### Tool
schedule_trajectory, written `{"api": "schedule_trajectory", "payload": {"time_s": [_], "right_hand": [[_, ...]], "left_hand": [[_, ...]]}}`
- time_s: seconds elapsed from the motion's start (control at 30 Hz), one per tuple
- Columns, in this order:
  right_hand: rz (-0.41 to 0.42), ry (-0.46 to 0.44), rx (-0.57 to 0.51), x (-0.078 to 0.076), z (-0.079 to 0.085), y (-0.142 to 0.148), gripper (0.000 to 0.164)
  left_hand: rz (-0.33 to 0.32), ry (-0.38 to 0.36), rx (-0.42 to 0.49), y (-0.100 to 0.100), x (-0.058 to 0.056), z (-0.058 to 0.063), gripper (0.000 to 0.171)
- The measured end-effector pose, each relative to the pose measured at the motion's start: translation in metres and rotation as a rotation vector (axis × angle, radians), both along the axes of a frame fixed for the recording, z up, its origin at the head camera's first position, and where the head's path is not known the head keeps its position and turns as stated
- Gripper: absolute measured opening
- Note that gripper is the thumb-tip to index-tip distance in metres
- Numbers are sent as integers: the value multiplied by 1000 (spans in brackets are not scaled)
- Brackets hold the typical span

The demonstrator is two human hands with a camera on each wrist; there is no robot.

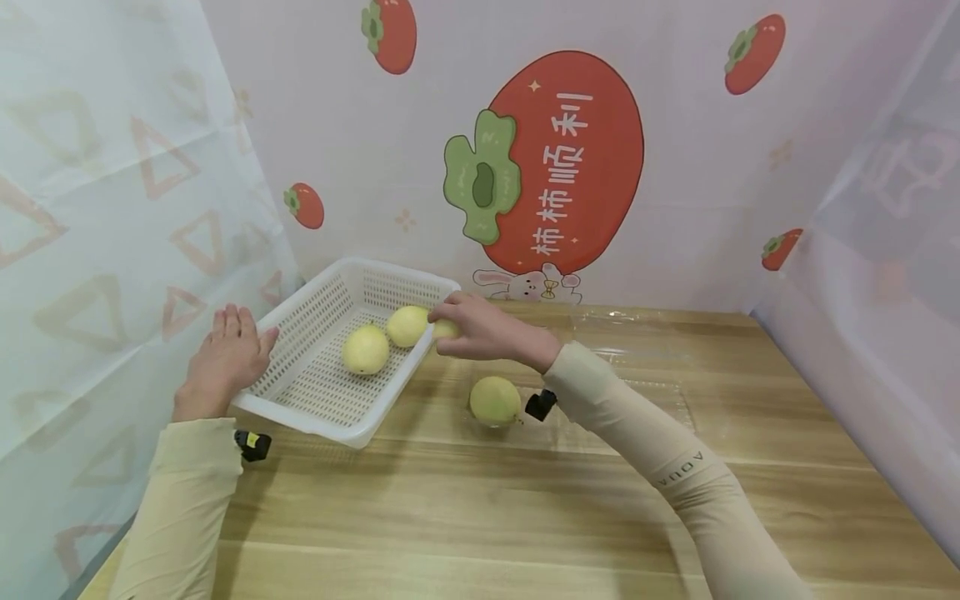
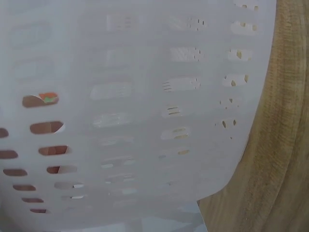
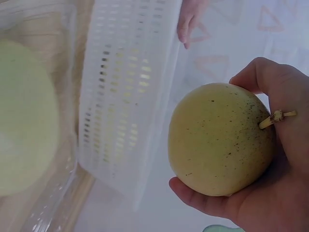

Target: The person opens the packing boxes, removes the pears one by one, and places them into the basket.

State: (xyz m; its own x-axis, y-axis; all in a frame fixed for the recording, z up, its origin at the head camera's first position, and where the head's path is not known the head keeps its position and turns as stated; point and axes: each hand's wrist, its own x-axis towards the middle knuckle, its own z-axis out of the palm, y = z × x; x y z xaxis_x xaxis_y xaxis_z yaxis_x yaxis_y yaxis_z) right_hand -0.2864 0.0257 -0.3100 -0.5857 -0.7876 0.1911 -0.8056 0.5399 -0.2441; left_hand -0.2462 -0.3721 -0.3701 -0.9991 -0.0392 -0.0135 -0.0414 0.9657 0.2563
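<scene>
My right hand (image 1: 487, 327) grips a yellow-green pear (image 3: 219, 140) beside the basket's right rim. In the right wrist view, the fingers and thumb curl round the fruit, and its short brown stem (image 3: 277, 118) points toward the palm. A white slotted plastic basket (image 1: 311, 427) has two pale yellow pears (image 1: 366, 350) in it. At the basket's left side is my left hand (image 1: 228, 354), its fingers extended, against the rim. Another pear (image 1: 495, 401) sits in a clear plastic box (image 1: 618, 417), partly hidden by the right forearm.
The wooden table (image 1: 420, 517) reaches to the front. A printed cloth wall (image 1: 697, 167) stands behind, with sheets (image 1: 112, 208) on both sides. The basket's outer wall (image 2: 145, 106) fills most of the left wrist view.
</scene>
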Motion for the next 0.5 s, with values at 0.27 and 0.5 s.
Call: {"api": "schedule_trajectory", "payload": {"time_s": [0.27, 0.5], "right_hand": [[24, -11, 4, -4, 12, -31, 39], [36, -32, 15, -13, 22, -58, 41]], "left_hand": [[16, 1, -11, -3, -2, -6, 88], [22, 3, -9, -2, -3, -4, 88]]}}
